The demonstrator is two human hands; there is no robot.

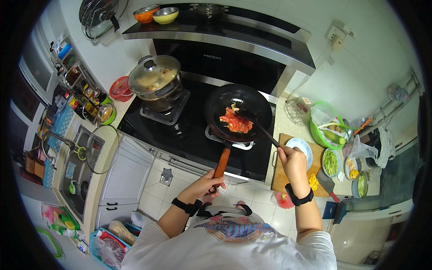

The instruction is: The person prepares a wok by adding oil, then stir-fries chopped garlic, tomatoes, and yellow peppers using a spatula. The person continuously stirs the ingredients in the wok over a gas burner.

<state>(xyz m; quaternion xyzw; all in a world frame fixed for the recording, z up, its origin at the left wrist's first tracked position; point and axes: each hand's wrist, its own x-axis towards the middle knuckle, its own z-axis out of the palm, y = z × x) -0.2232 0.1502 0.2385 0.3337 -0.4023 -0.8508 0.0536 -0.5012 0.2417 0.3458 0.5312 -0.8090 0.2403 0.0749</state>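
My left hand (210,185) grips the wooden handle (222,162) of a black wok (216,118), which sits over the right burner. In the wok lies a heap of red pieces, probably tomato (238,124), with some pale bits at its upper edge. My right hand (292,158) is closed round the dark handle of a spatula (268,135). The spatula's blade rests at the food's upper right, partly hidden against the dark wok. Under my right hand are a white-and-blue plate (305,148) and a wooden cutting board (280,175).
A steamer pot with a glass lid (155,76) stands on the left burner. Right of the board are a cleaver (325,182), a bowl of green shreds (330,163) and a green basket (317,135). A glass lid (101,148) leans by the sink (72,192). The range hood (229,44) overhangs the stove.
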